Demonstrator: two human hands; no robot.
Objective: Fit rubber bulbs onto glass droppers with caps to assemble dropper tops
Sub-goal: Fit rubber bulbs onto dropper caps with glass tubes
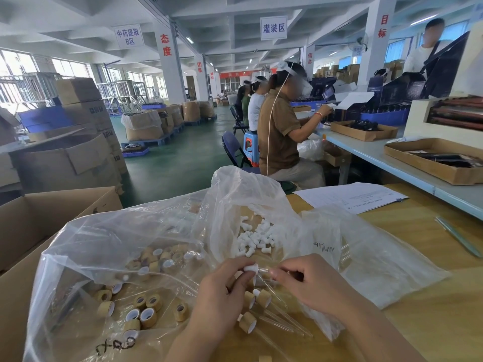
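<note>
Fingertips of your left hand [224,291] pinch a white rubber bulb [251,268]. Your right hand [308,282] curls round what looks like a glass dropper [263,270], whose end meets the bulb between your hands. Just below them lie finished dropper tops [257,299] with brown caps. Loose caps [146,304] sit in the clear bag [91,244] to your left. Spare bulbs [257,236] are heaped in a second bag [235,189] beyond, on the wooden table [431,309].
</note>
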